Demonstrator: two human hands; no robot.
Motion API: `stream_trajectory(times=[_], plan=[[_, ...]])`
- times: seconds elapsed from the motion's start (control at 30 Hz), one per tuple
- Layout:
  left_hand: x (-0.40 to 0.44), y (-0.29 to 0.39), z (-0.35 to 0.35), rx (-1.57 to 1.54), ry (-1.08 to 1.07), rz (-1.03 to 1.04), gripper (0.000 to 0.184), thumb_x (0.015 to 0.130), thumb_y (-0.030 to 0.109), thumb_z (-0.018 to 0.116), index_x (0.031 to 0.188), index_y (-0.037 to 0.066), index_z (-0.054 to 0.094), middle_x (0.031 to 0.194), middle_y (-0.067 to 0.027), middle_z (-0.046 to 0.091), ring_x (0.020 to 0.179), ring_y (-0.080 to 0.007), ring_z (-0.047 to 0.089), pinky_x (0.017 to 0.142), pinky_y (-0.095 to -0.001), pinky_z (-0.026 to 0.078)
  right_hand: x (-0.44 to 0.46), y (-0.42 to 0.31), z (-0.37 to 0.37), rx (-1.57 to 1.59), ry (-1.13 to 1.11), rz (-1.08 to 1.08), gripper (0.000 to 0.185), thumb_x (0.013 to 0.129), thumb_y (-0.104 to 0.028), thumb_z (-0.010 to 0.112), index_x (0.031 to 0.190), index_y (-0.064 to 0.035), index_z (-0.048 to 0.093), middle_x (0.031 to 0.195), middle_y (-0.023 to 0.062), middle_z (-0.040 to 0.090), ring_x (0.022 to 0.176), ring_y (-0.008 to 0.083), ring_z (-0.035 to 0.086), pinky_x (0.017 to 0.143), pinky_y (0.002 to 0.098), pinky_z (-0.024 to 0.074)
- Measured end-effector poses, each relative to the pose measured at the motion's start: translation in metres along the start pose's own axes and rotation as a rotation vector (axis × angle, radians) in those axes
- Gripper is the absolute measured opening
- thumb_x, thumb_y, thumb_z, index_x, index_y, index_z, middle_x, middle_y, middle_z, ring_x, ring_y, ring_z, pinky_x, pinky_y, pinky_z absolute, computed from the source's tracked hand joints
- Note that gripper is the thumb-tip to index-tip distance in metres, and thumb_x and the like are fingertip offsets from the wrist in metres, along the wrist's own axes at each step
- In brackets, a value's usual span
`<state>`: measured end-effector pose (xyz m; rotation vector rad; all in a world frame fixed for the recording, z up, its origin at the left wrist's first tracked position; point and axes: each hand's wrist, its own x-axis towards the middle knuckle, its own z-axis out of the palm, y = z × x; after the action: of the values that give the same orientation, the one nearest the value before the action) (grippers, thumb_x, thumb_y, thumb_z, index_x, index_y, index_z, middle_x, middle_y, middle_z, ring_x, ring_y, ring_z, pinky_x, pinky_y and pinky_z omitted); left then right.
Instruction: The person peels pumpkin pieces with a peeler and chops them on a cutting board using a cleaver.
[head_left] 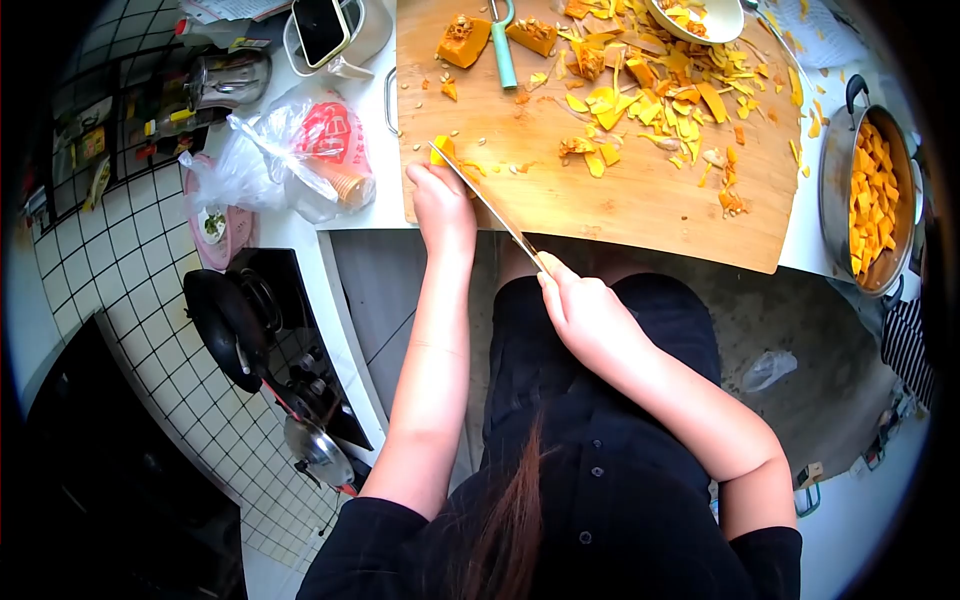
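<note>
My right hand (585, 303) is closed round the handle of a kitchen knife (490, 205), whose blade slants up and left over the front edge of the wooden cutting board (620, 215). At the blade's tip lies a small yellow-orange pumpkin piece (443, 148). My left hand (442, 205) has its fingertips closed against that piece, right beside the blade. A green-handled peeler (502, 55) rests farther back on the board, between two larger pumpkin chunks (463, 42). Yellow pumpkin peelings (640, 110) and seeds are scattered over the board's right half.
A metal pot (835, 195) of cut pumpkin cubes stands at the right. A white bowl (715, 22) sits at the board's back. On the left are a plastic bag (290, 150), a phone (320, 30) on a clear container, and a stove with a black wok (220, 320).
</note>
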<state>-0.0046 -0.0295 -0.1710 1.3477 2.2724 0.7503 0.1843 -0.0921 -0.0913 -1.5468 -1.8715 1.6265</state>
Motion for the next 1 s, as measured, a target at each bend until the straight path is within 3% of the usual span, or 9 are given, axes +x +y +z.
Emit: stream_trajectory(times=[0.17, 0.27, 0.37, 0.47, 0.57, 0.8, 0.9, 0.93, 1.0], plan=[[0.001, 0.002, 0.000, 0.039, 0.007, 0.017, 0.025, 0.098, 0.022, 0.033, 0.094, -0.002, 0.037, 0.076, -0.0319, 0.056, 0.074, -0.0509, 0.053, 0.064, -0.0521, 0.041, 0.004, 0.009, 0.008, -0.010, 0.066, -0.042, 0.030, 0.094, -0.020, 0.048, 0.107, 0.0060, 0.050, 0.059, 0.0231, 0.058, 0.054, 0.0367, 0.060, 0.051, 0.0425, 0.0511], [0.003, -0.004, 0.000, 0.083, -0.020, -0.040, 0.028, 0.099, 0.024, 0.029, 0.099, -0.002, 0.040, 0.083, -0.0248, 0.057, 0.072, -0.0358, 0.059, 0.066, -0.0408, 0.046, 0.007, 0.012, 0.012, -0.132, 0.062, -0.050, 0.031, 0.094, -0.021, 0.048, 0.108, 0.0064, 0.052, 0.058, 0.0229, 0.058, 0.054, 0.0365, 0.060, 0.051, 0.0417, 0.0515], [0.003, -0.003, -0.004, -0.127, -0.085, -0.216, 0.025, 0.098, 0.023, 0.033, 0.100, -0.001, 0.039, 0.067, -0.0198, 0.055, 0.052, -0.0307, 0.056, 0.049, -0.0399, 0.045, 0.005, 0.014, 0.010, -0.120, 0.079, -0.058, 0.030, 0.094, -0.021, 0.048, 0.107, 0.0061, 0.053, 0.062, 0.0228, 0.059, 0.056, 0.0376, 0.061, 0.053, 0.0412, 0.0526], [-0.003, 0.002, -0.013, -0.282, -0.087, -0.302, 0.024, 0.099, 0.023, 0.032, 0.103, 0.000, 0.040, 0.067, -0.0104, 0.052, 0.046, -0.0150, 0.051, 0.042, -0.0279, 0.044, 0.006, 0.021, 0.002, 0.097, 0.113, -0.060, 0.031, 0.094, -0.021, 0.047, 0.107, 0.0058, 0.054, 0.069, 0.0238, 0.061, 0.064, 0.0377, 0.062, 0.058, 0.0405, 0.0533], [-0.006, -0.015, -0.017, -0.355, -0.070, -0.252, 0.024, 0.100, 0.023, 0.031, 0.103, 0.001, 0.041, 0.069, -0.0073, 0.051, 0.046, -0.0111, 0.050, 0.041, -0.0237, 0.044, 0.011, 0.019, -0.008, 0.201, 0.040, 0.063, 0.030, 0.095, -0.021, 0.044, 0.106, 0.0032, 0.057, 0.082, 0.0263, 0.062, 0.080, 0.0393, 0.062, 0.072, 0.0444, 0.0509], [-0.002, -0.041, -0.024, -0.502, -0.049, -0.365, 0.026, 0.100, 0.024, 0.032, 0.104, 0.001, 0.045, 0.066, -0.0065, 0.051, 0.046, -0.0107, 0.050, 0.041, -0.0235, 0.043, 0.004, 0.007, -0.052, 0.071, 0.042, 0.075, 0.033, 0.094, -0.024, 0.048, 0.116, -0.0017, 0.057, 0.080, 0.0245, 0.063, 0.077, 0.0383, 0.062, 0.072, 0.0408, 0.0487], [-0.001, -0.040, -0.025, -0.308, -0.174, -0.387, 0.027, 0.100, 0.023, 0.034, 0.103, 0.001, 0.049, 0.064, -0.0062, 0.052, 0.046, -0.0099, 0.051, 0.043, -0.0247, 0.044, -0.005, 0.009, -0.070, -0.100, 0.083, -0.005, 0.037, 0.090, -0.024, 0.054, 0.122, -0.0067, 0.055, 0.077, 0.0193, 0.063, 0.073, 0.0345, 0.062, 0.068, 0.0394, 0.0494], [-0.001, -0.041, -0.027, -0.215, -0.175, -0.385, 0.028, 0.098, 0.024, 0.037, 0.105, 0.002, 0.054, 0.070, -0.0138, 0.061, 0.056, -0.0214, 0.061, 0.053, -0.0336, 0.050, -0.008, 0.012, -0.073, -0.174, 0.134, -0.083, 0.038, 0.088, -0.024, 0.056, 0.122, -0.0076, 0.055, 0.076, 0.0178, 0.063, 0.072, 0.0337, 0.062, 0.067, 0.0390, 0.0495], [-0.001, -0.038, -0.035, 0.084, -0.148, -0.206, 0.029, 0.095, 0.025, 0.039, 0.108, 0.004, 0.055, 0.080, -0.0186, 0.064, 0.069, -0.0298, 0.064, 0.063, -0.0390, 0.050, -0.013, 0.014, -0.080, -0.329, 0.226, -0.217, 0.041, 0.083, -0.022, 0.060, 0.124, -0.0128, 0.055, 0.073, 0.0127, 0.060, 0.066, 0.0298, 0.061, 0.062, 0.0373, 0.0490]])
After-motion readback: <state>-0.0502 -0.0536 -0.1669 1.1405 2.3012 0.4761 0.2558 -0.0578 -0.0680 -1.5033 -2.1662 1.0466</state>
